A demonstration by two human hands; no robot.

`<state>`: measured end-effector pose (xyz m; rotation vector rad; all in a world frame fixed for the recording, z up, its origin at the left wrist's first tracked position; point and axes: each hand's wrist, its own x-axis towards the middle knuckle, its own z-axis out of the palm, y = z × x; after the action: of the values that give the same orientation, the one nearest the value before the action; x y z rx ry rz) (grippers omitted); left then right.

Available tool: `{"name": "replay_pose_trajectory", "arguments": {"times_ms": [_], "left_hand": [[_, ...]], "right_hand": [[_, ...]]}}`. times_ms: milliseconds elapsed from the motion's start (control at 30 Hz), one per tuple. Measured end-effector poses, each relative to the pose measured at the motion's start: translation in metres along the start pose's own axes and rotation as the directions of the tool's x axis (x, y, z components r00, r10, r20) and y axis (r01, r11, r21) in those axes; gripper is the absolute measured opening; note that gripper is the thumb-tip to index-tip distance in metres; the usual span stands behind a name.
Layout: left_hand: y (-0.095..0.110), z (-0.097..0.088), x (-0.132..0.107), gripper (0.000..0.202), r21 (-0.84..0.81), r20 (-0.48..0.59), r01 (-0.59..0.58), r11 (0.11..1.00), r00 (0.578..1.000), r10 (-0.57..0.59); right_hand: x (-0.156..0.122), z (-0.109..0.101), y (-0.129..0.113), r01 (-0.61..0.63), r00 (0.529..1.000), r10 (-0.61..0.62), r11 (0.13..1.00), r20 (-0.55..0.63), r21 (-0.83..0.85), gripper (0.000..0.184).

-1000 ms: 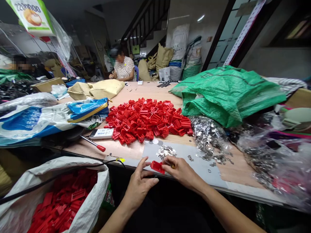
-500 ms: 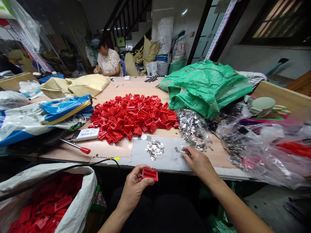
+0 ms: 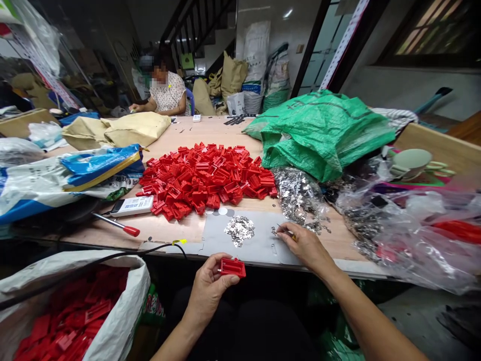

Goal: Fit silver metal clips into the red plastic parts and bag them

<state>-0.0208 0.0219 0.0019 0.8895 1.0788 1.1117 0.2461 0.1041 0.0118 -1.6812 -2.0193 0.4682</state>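
Observation:
My left hand (image 3: 211, 282) grips a small red plastic housing (image 3: 232, 267) between thumb and fingers, its open hollow side facing up, just off the table's front edge. My right hand (image 3: 305, 245) is closed over the grey mat (image 3: 263, 240), pinching a slim metal tool (image 3: 281, 229) that looks like tweezers, mostly hidden by the fingers. Its tip is at a few tiny metal parts (image 3: 274, 230). Left of that hand, a small heap of shiny flat metal pieces (image 3: 239, 229) lies on the mat.
A large pile of red housings (image 3: 206, 178) covers the table's middle. Behind my right hand lies a clear bag of metal parts (image 3: 298, 193), beside a green woven sack (image 3: 323, 135). A red-tipped lever (image 3: 130, 230) juts out at left, above a white sack (image 3: 139, 286). A co-worker (image 3: 167, 93) sits opposite.
My right hand has shifted slightly left toward the tiny parts, and its fingers have turned a little. The left hand keeps the red housing almost in place. The co-worker's hand has moved left.

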Motion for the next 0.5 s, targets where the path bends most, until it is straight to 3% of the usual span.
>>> {"name": "replay_pose_trajectory", "arguments": {"times_ms": [100, 233, 333, 500], "left_hand": [[0.002, 0.001, 0.0, 0.035, 0.166, -0.035, -0.108, 0.98, 0.993, 0.116], [0.007, 0.002, 0.0, 0.029, 0.411, -0.021, -0.293, 0.863, 0.943, 0.331], [0.01, 0.003, -0.001, 0.026, 0.532, 0.014, -0.39, 0.751, 0.891, 0.453], [0.012, 0.004, -0.002, 0.024, 0.634, 0.09, -0.466, 0.617, 0.837, 0.539]], "right_hand": [[-0.008, -0.002, -0.018, -0.001, 0.998, -0.01, 0.986, 0.067, 0.164, 0.015], [-0.023, 0.004, -0.052, 0.02, 0.987, -0.07, 0.946, 0.142, 0.323, 0.019], [-0.032, 0.011, -0.074, 0.034, 0.979, -0.107, 0.925, 0.173, 0.378, 0.018], [-0.038, 0.024, -0.088, 0.128, 0.972, -0.192, 0.916, 0.134, 0.379, 0.012]]}}
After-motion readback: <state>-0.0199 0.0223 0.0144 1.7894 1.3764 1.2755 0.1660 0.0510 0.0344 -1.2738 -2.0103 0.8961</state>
